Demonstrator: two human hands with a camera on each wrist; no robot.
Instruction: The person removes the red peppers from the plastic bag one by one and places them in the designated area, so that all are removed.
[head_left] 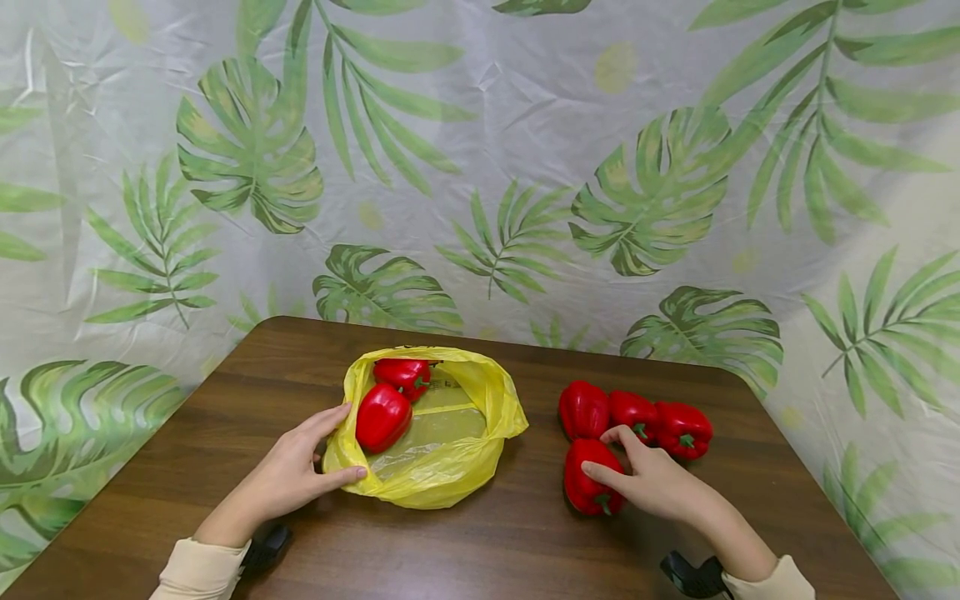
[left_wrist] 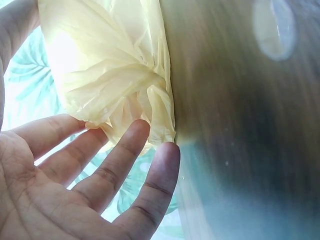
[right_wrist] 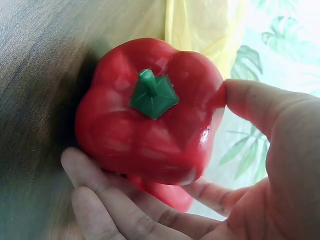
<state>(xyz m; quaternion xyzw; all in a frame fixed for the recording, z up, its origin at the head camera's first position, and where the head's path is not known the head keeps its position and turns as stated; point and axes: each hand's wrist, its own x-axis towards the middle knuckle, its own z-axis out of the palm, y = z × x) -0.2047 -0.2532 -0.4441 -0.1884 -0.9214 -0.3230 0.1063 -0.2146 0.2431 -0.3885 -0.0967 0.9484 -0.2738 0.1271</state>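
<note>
A yellow plastic bag (head_left: 450,454) lies open in the middle of the brown table (head_left: 487,546), with two red bell peppers (head_left: 382,417) (head_left: 405,375) inside. My left hand (head_left: 339,443) rests against the bag's left rim. In the left wrist view its straight fingers (left_wrist: 120,160) touch the crumpled bag (left_wrist: 110,65). My right hand (head_left: 600,452) grips a red pepper (head_left: 585,487) lying on the table to the right of the bag. In the right wrist view the thumb (right_wrist: 250,105) and fingers wrap that pepper (right_wrist: 150,125), green stem toward the camera.
Three more red peppers (head_left: 583,408) (head_left: 633,410) (head_left: 684,429) lie in a row just behind my right hand. A leaf-printed cloth (head_left: 480,167) hangs behind the table. The table's rounded far corners and right edge (head_left: 817,475) are near.
</note>
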